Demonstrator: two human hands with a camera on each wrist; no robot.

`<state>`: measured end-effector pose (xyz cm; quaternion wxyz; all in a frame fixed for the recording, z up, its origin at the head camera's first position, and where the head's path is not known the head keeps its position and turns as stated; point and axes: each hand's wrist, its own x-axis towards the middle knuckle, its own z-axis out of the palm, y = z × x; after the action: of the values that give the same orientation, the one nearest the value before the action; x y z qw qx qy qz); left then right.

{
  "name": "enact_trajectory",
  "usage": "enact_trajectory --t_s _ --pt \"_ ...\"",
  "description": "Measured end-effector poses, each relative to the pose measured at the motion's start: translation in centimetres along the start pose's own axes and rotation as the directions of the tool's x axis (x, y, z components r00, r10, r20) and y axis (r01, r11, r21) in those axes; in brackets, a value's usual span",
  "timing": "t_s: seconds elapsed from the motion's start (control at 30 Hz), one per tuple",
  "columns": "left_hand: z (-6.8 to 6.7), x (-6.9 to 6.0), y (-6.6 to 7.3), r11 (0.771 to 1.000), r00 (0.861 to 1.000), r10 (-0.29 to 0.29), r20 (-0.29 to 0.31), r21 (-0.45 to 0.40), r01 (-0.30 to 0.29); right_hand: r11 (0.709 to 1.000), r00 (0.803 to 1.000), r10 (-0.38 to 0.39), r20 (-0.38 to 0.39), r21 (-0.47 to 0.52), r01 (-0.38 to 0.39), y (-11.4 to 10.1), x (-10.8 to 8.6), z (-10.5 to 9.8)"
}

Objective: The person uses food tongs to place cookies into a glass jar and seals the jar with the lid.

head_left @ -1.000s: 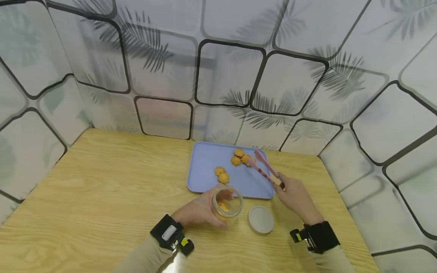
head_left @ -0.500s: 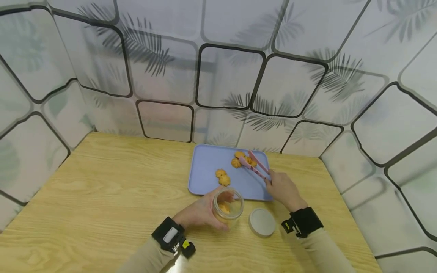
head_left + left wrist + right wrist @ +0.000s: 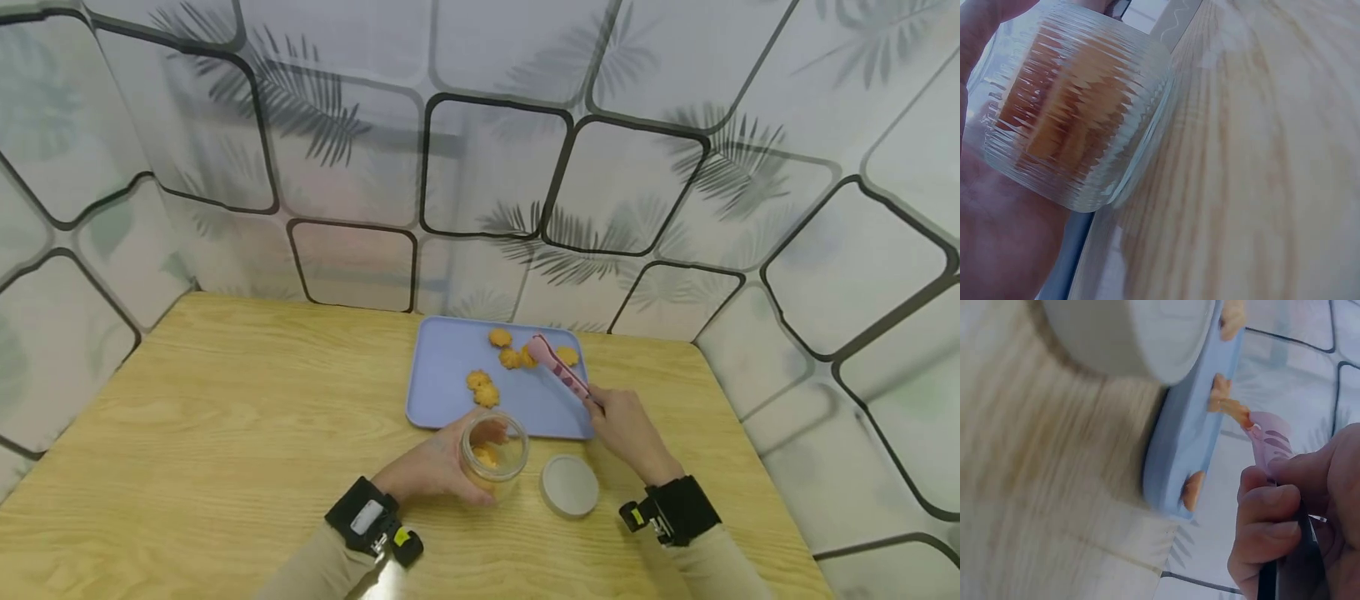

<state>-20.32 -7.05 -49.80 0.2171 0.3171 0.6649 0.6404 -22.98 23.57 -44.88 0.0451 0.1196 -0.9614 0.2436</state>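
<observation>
In the head view we see our left hand (image 3: 435, 468) at the lower centre, its fingers curled round an open glass jar (image 3: 501, 477). Our right hand (image 3: 628, 429), at right of centre, has its fingers pinching pink tongs (image 3: 562, 371), whose arms lie close together. Their tips touch a cookie (image 3: 528, 357) on the blue tray (image 3: 442, 358), a little right of the frame's centre. More cookies (image 3: 487, 394) lie about the tray: two near its front edge, two just left of the tips and one just to their right. The pale lid (image 3: 570, 486) lies on the wood-grain bench (image 3: 225, 417) to the right of the jar.

The tongs carry a pattern of darker pink patches; we cannot tell whether the white label-like patch (image 3: 367, 517) on the left wrist strap (image 3: 348, 504) bears writing.

The left wrist view, upper left, adds the jar's ribbed side with cookies behind the glass; we cannot tell whether its base touches the bench. The right wrist view shows the lid's deep side at upper left and, right of centre, the cookie between or against the tongs' tips; which, we cannot say.
</observation>
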Motion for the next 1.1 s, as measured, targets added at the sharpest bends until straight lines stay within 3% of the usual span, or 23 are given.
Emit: enact_trajectory --t_s 0.27,0.4,0.53,0.67,0.87,1.1 --pt "-0.1 -0.2 -0.1 1.0 1.0 -0.005 -0.004 -0.016 0.005 0.984 0.997 -0.066 -0.031 0.164 0.07 -2.8 -3.6 -1.8" --pt "-0.1 -0.3 -0.1 1.0 1.0 -0.01 -0.005 -0.012 0.01 0.941 0.99 -0.141 -0.03 0.307 0.144 -4.2 -6.1 -3.4" --pt "-0.2 -0.2 0.0 1.0 1.0 -0.017 -0.003 0.001 0.017 0.895 0.982 -0.19 0.016 0.414 0.166 -5.0 -8.3 -4.4" --pt "-0.1 -0.1 -0.1 1.0 1.0 -0.008 0.001 0.006 0.008 0.89 0.969 -0.239 0.054 0.411 0.197 -5.2 -9.9 -4.7" --pt "-0.1 0.1 -0.2 0.999 1.0 0.019 0.017 -0.035 -0.018 0.907 0.948 -0.314 0.06 0.315 0.28 -5.4 -10.7 -4.7" --pt "-0.3 0.1 -0.2 0.999 0.999 0.023 0.025 -0.034 -0.022 0.926 0.946 -0.324 0.027 0.212 0.311 -5.7 -10.9 -4.5"
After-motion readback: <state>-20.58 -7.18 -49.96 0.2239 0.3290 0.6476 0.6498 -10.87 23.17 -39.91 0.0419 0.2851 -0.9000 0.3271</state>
